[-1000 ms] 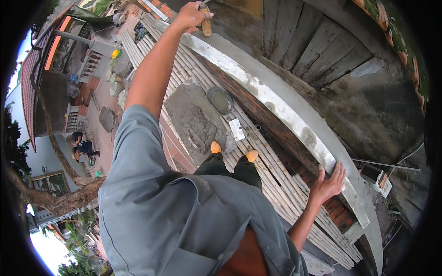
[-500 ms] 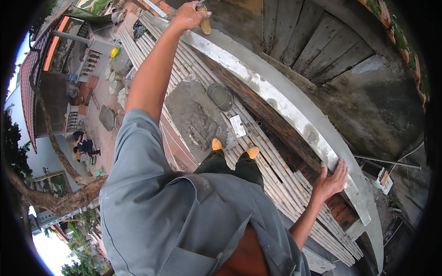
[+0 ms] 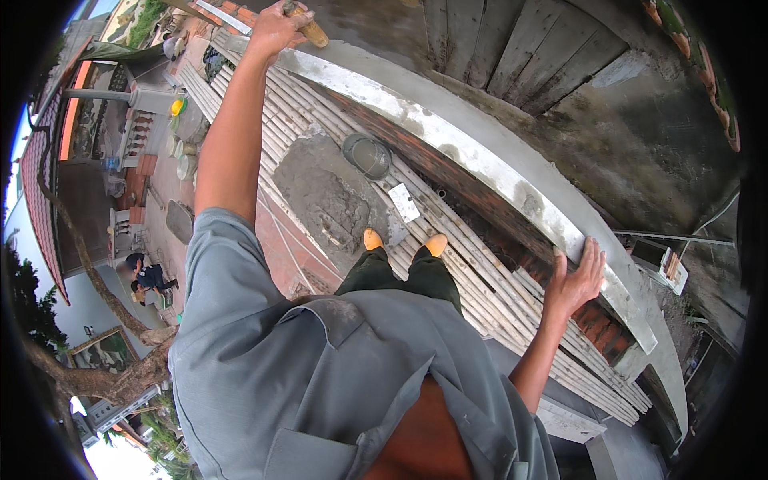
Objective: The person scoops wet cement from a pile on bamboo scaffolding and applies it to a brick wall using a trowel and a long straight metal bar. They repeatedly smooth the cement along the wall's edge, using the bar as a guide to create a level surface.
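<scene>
My left hand (image 3: 276, 32) grips a tool with a wooden handle (image 3: 314, 32) over the upper end of a long, pale straightedge (image 3: 448, 152); the tool's working end is hard to make out. The straightedge runs diagonally along a grey cement-topped ledge (image 3: 520, 152) on brickwork. My right hand (image 3: 580, 280) grips its lower part, fingers over the face and thumb at the side. Between my arms, a heap of wet grey mortar (image 3: 320, 188) lies on a board beside a dark bucket (image 3: 366, 158) and a small white rectangular piece (image 3: 404, 202).
My yellow boots (image 3: 434, 245) stand on bundled bamboo poles (image 3: 472, 272). At left are a tree branch (image 3: 120, 376), a yellow hard hat (image 3: 178, 106) and a crouching person (image 3: 148, 276) on the paving below. A stained wall (image 3: 640, 152) with planks lies beyond the ledge at right.
My left hand has shifted left in the picture and the wooden handle is more slanted. My right hand sits a little higher. The whole view has turned slightly.
</scene>
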Available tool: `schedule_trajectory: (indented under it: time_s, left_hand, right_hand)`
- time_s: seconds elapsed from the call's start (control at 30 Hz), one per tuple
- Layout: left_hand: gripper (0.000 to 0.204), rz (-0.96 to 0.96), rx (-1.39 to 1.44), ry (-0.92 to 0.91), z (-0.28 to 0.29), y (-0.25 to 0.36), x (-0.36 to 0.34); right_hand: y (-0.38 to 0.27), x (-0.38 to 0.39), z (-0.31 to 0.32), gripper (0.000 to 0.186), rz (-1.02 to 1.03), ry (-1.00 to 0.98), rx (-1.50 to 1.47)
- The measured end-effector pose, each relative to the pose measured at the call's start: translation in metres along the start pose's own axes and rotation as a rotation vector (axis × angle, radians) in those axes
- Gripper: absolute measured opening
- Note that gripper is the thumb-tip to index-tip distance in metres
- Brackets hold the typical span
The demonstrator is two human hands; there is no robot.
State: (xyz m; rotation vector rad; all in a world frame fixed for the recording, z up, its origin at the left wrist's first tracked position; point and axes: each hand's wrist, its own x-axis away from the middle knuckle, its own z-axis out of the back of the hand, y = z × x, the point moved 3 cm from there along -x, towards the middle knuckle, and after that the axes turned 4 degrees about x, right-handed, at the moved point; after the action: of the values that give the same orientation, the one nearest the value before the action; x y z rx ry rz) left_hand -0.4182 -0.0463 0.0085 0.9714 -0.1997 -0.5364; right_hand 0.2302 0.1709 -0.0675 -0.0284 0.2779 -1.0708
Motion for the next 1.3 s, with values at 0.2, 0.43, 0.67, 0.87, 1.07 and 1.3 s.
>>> schedule_trajectory:
  time_s: [0.2,0.43,0.67,0.87,1.07,1.3]
  left_hand:
    - [0.024,-0.068,0.319,0.247,0.043,0.003,0.036]
    - [0.029,0.036,0.636,0.616,0.102,-0.079,0.089]
    - [0.047,0.29,0.835,0.513,0.103,-0.19,0.077]
    - [0.053,0.268,0.828,0.413,0.095,-0.217,0.052]
    - [0.049,0.281,0.797,0.407,0.089,-0.211,0.045]
    - [0.045,0.091,0.756,0.263,0.056,-0.134,0.06]
  right_hand:
    - [-0.001,-0.001,0.0,0.07,-0.022,-0.009,-0.007]
    - [-0.003,-0.004,0.003,0.071,-0.045,-0.028,-0.02]
    - [0.0,0.0,0.006,0.07,-0.076,0.005,-0.084]
    - [0.001,-0.002,0.009,0.07,-0.112,-0.031,-0.099]
    - [0.003,-0.001,0.008,0.07,-0.119,-0.043,-0.112]
    - [0.001,-0.003,0.012,0.07,-0.129,-0.035,-0.103]
